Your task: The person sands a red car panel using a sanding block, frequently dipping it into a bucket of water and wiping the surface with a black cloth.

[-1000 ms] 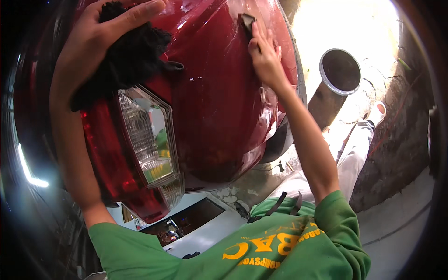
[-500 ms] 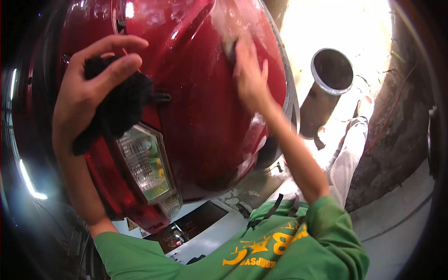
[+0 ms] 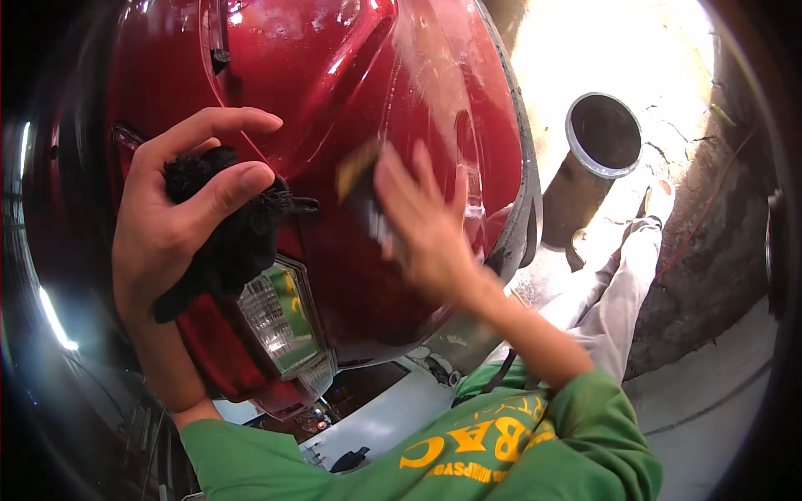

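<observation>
My left hand [image 3: 180, 209] is curled round a black fluffy cloth [image 3: 230, 230], thumb and forefinger arched over it. The cloth rests by the tail light [image 3: 284, 317] of a red car [image 3: 334, 275]. Against the glossy rear side panel, my right hand [image 3: 426, 221] is blurred by motion, its fingers partly spread. Under its finger side shows a small dark pad with a yellowish edge [image 3: 357, 171], too smeared to name more exactly. Pale, wet-looking streaks and reflections run along the panel above this hand.
A round grey bucket [image 3: 603, 138] stands on the sunlit ground at the right. My legs in pale trousers [image 3: 622, 267] are beside the car. A thin red cord [image 3: 697, 221] lies on the dark ground. A dark bumper edge [image 3: 528, 159] borders the panel.
My right hand has swept toward me and leftward down the panel with the pad. The left hand and black cloth sit slightly lower and further right in view, as the view has shifted.
</observation>
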Motion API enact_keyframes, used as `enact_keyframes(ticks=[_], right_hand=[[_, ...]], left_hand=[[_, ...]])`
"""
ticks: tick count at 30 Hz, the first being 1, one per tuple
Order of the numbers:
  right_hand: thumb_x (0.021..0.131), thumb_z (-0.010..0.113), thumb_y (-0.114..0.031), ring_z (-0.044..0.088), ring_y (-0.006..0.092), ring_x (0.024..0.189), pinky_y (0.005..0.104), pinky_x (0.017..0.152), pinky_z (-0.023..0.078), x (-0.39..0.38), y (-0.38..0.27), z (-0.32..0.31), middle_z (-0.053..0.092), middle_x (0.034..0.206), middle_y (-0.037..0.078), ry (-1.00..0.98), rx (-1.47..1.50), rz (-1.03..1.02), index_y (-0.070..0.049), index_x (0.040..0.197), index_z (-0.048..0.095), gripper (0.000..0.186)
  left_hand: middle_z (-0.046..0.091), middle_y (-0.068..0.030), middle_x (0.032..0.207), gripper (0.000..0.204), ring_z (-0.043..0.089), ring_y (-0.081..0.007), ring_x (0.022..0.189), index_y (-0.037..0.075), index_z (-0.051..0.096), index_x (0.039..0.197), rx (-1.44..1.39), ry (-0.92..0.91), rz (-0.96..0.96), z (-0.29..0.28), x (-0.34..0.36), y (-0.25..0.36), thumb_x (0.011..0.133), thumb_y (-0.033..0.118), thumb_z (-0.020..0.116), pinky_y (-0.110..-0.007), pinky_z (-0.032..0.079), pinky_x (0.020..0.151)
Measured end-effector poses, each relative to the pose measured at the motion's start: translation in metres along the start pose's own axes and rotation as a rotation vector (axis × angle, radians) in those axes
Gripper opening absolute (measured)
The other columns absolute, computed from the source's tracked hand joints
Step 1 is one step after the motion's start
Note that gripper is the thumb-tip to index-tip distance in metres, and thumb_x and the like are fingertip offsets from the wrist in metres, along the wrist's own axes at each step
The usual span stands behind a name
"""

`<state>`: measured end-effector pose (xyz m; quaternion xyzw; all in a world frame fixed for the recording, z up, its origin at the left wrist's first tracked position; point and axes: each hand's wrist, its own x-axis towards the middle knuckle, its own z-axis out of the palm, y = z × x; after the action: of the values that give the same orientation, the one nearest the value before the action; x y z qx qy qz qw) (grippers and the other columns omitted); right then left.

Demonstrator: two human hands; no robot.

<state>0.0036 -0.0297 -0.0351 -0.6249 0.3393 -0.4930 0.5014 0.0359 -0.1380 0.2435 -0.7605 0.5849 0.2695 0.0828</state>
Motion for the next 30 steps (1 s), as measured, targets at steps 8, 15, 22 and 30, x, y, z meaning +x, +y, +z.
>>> enact_keyframes(ticks=[8, 15, 22, 30], right_hand=[[0.096, 0.056, -0.023, 0.034, 0.0487, 0.143, 0.0763, 0.107, 0.022, 0.114, 0.081, -0.024, 0.04, 0.157, 0.017, 0.333, -0.111, 0.145, -0.006, 0.147, 0.043, 0.055], [0.083, 0.069, -0.027, 0.027, 0.0426, 0.149, 0.0719, 0.114, 0.006, 0.016, -0.01, -0.01, 0.039, 0.159, 0.013, 0.037, -0.018, -0.136, -0.009, 0.147, 0.048, 0.07], [0.083, 0.07, -0.03, 0.022, 0.041, 0.152, 0.0696, 0.116, 0.003, 0.031, -0.014, -0.001, 0.032, 0.162, 0.015, 0.031, -0.042, -0.048, -0.008, 0.147, 0.048, 0.071], [0.1, 0.054, -0.025, 0.022, 0.0433, 0.151, 0.0746, 0.112, 0.014, 0.113, 0.108, -0.026, 0.028, 0.164, 0.014, 0.233, -0.053, 0.198, -0.01, 0.155, 0.033, 0.061]], left_hand=[[0.058, 0.0034, 0.074, 0.044, 0.054, -0.0021, 0.069, 0.004, 0.066, 0.123, 0.08, 0.001, 0.019, 0.01, 0.015, 0.015, 0.088, 0.03, 0.076, -0.018, 0.039, 0.064], [0.06, 0.0028, 0.076, 0.046, 0.056, -0.0035, 0.071, 0.004, 0.066, 0.123, 0.167, -0.054, -0.024, 0.0, 0.005, 0.009, 0.089, 0.031, 0.076, -0.019, 0.04, 0.065], [0.06, 0.0031, 0.075, 0.043, 0.056, -0.0025, 0.069, 0.004, 0.066, 0.123, 0.094, -0.011, -0.041, 0.003, 0.004, 0.005, 0.088, 0.027, 0.076, -0.018, 0.039, 0.063], [0.058, 0.0036, 0.073, 0.04, 0.056, -0.0024, 0.068, 0.004, 0.067, 0.122, 0.076, -0.014, -0.021, 0.009, 0.012, 0.018, 0.087, 0.023, 0.075, -0.018, 0.039, 0.062]])
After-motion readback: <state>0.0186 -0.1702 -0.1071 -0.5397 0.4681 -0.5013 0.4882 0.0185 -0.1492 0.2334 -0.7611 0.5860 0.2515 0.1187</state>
